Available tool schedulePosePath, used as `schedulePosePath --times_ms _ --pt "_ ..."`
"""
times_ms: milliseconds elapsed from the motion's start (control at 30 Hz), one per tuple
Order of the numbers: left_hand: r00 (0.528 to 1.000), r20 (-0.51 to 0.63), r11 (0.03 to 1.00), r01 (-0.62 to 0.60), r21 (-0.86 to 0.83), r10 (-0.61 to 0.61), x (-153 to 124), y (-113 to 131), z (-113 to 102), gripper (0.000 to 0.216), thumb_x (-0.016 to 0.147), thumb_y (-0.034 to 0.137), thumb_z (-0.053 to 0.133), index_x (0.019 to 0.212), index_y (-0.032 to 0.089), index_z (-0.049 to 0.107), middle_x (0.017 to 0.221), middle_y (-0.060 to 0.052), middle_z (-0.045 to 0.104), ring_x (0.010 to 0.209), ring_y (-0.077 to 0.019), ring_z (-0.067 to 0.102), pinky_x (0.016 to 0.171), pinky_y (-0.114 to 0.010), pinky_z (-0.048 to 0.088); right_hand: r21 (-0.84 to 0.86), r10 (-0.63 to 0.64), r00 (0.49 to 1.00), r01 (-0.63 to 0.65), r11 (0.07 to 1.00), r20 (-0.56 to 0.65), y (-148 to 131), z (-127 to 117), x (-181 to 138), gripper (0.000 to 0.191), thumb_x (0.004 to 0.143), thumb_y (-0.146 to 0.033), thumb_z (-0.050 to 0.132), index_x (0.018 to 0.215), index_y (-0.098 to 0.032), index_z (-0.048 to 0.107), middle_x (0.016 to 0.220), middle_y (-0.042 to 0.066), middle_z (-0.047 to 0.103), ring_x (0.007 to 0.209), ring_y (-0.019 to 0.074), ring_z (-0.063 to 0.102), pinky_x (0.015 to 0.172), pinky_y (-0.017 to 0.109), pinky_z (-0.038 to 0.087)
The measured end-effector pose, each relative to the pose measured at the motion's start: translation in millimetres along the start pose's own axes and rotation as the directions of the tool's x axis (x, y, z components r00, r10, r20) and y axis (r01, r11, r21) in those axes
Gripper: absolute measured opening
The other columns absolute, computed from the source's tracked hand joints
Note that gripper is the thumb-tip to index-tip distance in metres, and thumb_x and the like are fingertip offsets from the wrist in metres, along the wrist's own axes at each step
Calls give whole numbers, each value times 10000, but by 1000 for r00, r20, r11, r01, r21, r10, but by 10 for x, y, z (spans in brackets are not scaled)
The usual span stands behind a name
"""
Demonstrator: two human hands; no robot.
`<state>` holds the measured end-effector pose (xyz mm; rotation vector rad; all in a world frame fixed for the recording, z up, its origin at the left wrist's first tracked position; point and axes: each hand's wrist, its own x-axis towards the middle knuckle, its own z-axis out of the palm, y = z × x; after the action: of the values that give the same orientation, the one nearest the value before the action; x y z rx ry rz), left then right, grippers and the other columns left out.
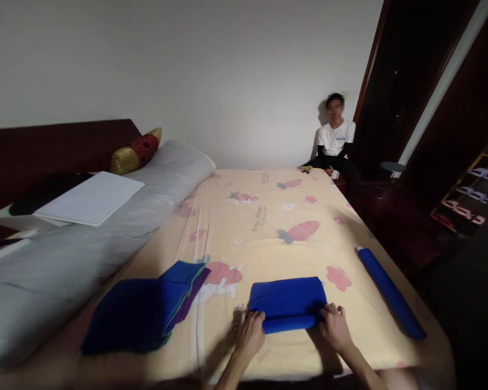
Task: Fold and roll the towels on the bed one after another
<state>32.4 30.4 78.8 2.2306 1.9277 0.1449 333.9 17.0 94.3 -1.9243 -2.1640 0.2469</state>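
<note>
A folded blue cloth (288, 300) lies on the yellow patterned bedsheet (268, 227) near the bed's front edge. My left hand (250, 334) has its fingers curled round the cloth's near left corner. My right hand (335, 326) grips the near right corner, fingers bent over the cloth's edge. The near edge of the cloth looks rolled or folded over between my hands.
A stack of flat blue and purple cloths (144, 309) lies to the left. A rolled blue cloth (390, 292) rests along the bed's right edge. A grey bolster (106, 227) with a white board (91, 197) lies at left. A person (335, 143) sits at the far corner.
</note>
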Motion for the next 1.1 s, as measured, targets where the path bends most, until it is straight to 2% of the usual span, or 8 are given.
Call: schedulePosePath --times_ms 133,367,533,700,800,900,1000,1100 --pt "1000 -24 999 10 43 -9 -38 183 68 528 808 70 412 1287 184 602 1371 -115 583 1308 -271 489 1135 -502 294 -41 27 998 -29 999 -56 -159 86 -33 430 754 -93 440 1105 -173 676 1241 137 632 1147 296 548 992 466 332" --pt "947 -102 952 -306 -15 303 -11 623 252 537 936 205 334 1471 233 369 1511 -41 427 1379 -185 406 1127 -405 357 191 -256 965 241 951 55 -654 303 91 479 951 -268 341 1405 -210 482 1442 62 504 1349 221 432 1119 438 285" --pt "965 -165 979 -195 65 203 50 162 134 481 995 356 311 1468 281 363 1504 -30 430 1379 -196 407 1088 -422 375 128 -109 994 105 986 24 -261 335 194 518 999 -463 286 1409 -212 480 1471 63 457 1398 237 365 1137 474 280" --pt "965 -238 989 -87 121 114 17 -186 59 464 971 387 371 1405 261 475 1479 -57 460 1374 -259 412 1117 -532 285 30 38 997 -36 999 -63 68 408 185 504 985 -428 335 1408 -197 485 1489 88 421 1409 286 339 1128 542 264" --pt "953 -264 984 -118 133 150 18 18 131 478 949 225 345 1411 215 468 1501 -72 422 1394 -258 380 1131 -549 254 29 17 997 -14 999 -80 -121 445 192 486 976 -296 302 1411 -173 481 1512 105 376 1426 281 303 1136 541 247" --pt "930 -239 959 -260 112 280 88 363 245 554 907 113 325 1450 187 400 1513 -56 407 1395 -196 381 1123 -439 323 115 -162 987 160 980 12 -449 450 249 516 955 -216 278 1450 -200 421 1533 70 350 1435 226 288 1138 473 276" --pt "924 -194 944 -325 62 330 204 580 321 508 943 181 328 1444 190 411 1480 -54 459 1351 -176 445 1070 -375 399 169 -257 960 236 957 112 -647 446 346 517 953 -261 318 1461 -209 399 1526 66 368 1425 205 312 1131 430 296" --pt "954 -171 969 -244 40 247 288 511 301 472 977 309 339 1433 231 431 1472 -48 469 1343 -206 457 1068 -423 397 127 -173 979 159 979 112 -542 443 436 503 985 -376 302 1439 -208 435 1511 72 393 1421 220 320 1142 454 269"
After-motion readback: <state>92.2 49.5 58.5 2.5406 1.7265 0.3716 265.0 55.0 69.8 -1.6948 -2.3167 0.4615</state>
